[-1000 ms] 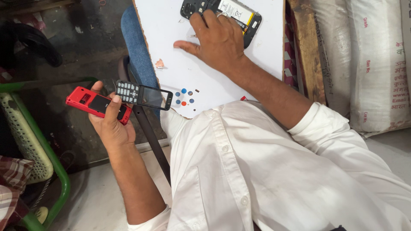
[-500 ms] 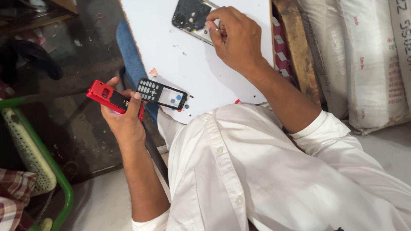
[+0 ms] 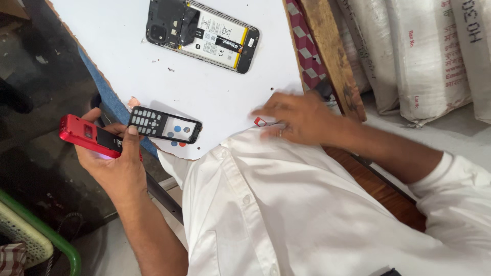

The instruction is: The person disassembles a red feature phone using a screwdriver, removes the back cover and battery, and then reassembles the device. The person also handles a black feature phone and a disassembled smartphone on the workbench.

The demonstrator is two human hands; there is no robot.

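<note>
Head view: left hand (image 3: 115, 166) closed around red phone (image 3: 84, 135) and black keypad front (image 3: 163, 125); right hand (image 3: 296, 117) blurred, grip unclear, near small red piece (image 3: 260, 121)

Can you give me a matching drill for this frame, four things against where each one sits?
Things:
1. red keypad phone
2. black keypad front panel
3. opened smartphone with battery showing
4. right hand

Places:
A. lying at the top of the white board
B. at the board's lower right edge, by a small red and white piece
C. gripped in the left hand, off the board's left side
D. at the board's lower left edge, under the left thumb tip

Pairs: 1-C, 2-D, 3-A, 4-B
</note>
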